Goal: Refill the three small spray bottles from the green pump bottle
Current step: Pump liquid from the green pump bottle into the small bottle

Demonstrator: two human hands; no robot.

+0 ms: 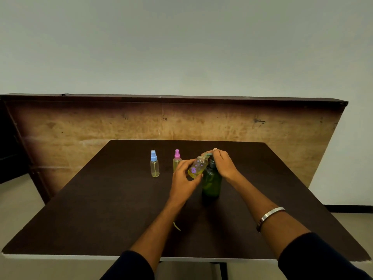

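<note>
Now, in the head view, the left hand (184, 176) grips a small flowered bottle (198, 166), tilted so its long axis leans up and right, mouth just under the spout of the green pump bottle (212, 181). The right hand (224, 163), nearer the pump, presses down on its head. Two capped spray bottles, blue (154, 164) and pink (177, 160), stand left on the dark counter (101, 209), before a wooden panel (80, 126) and pale wall.

Dark table (101, 209): blue-capped bottle (154, 164) and pink-capped bottle (177, 161) stand toward the far edge, green pump bottle (212, 183) right of them.
</note>
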